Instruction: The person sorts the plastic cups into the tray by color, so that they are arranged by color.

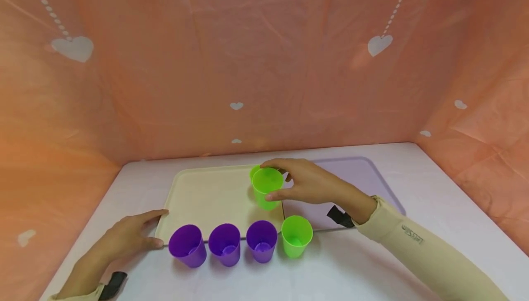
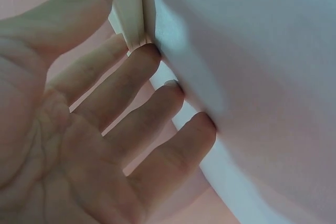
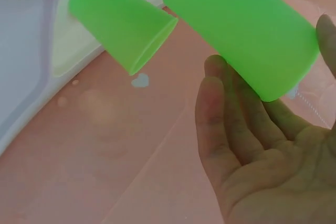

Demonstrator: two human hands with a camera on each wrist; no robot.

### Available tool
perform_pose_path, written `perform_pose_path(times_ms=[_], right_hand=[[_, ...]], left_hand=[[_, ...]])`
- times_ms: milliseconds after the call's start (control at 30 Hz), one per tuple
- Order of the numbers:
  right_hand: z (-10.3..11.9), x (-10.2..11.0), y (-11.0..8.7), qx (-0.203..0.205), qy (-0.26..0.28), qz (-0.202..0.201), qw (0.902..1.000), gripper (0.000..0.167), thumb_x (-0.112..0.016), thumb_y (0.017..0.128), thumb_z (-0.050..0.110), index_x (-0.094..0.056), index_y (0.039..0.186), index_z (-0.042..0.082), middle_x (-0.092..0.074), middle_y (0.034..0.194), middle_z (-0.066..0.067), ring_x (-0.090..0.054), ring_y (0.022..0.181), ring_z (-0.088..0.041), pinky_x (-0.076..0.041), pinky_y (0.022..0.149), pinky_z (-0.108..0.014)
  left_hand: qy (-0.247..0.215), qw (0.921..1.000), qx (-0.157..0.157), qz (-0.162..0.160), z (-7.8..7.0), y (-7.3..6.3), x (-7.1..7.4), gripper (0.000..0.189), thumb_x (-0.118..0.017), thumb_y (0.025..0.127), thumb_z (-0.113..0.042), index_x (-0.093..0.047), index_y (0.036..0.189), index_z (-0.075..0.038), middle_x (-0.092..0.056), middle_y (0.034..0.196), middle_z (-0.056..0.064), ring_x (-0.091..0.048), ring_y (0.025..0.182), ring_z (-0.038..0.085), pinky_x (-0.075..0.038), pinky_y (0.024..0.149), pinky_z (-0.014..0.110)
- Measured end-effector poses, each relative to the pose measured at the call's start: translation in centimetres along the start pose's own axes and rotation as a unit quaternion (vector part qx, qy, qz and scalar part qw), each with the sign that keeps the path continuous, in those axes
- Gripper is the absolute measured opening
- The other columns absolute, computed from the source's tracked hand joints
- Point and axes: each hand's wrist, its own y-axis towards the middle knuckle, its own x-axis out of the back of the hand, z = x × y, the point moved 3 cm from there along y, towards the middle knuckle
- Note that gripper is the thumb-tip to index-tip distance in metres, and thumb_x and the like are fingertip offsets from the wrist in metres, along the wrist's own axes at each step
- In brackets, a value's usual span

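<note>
Right grip (image 1: 307,182) clamps a green cup (image 1: 264,191), left grip (image 1: 129,236) splayed, at a white table (image 1: 355,269) walled in orange cloth (image 1: 268,62).

Reads "Let'sSlim" in small dark lettering (image 1: 412,234) on the beige right sleeve (image 1: 444,259), in the head view. Runs slantwise along its length, near the cuff (image 1: 372,218); too small and soft to confirm letter by letter. Shows also, as wordless signs, white hearts (image 1: 76,48) on the orange backdrop cloth (image 1: 256,62), with strings of white dots (image 1: 53,15) above a few.
</note>
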Motion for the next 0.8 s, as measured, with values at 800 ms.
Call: perform_pose_path(times_ms=[800], right_hand=[[0.6,-3.2,9.2,0.007,0.004,0.053,0.9986,0.066,-0.078,0.084,0.043,-0.057,0.139,0.013,-0.064,0.135,-0.001,-0.058,0.128,-0.019,-0.046,0.11,-0.034]], left_hand=[[0.005,1.0,0.003,0.0,0.4,0.0,-0.2,0.088,-0.08,0.07,-0.058,-0.054,0.142,-0.014,-0.053,0.141,0.029,-0.048,0.125,0.059,-0.043,0.085,0.075]])
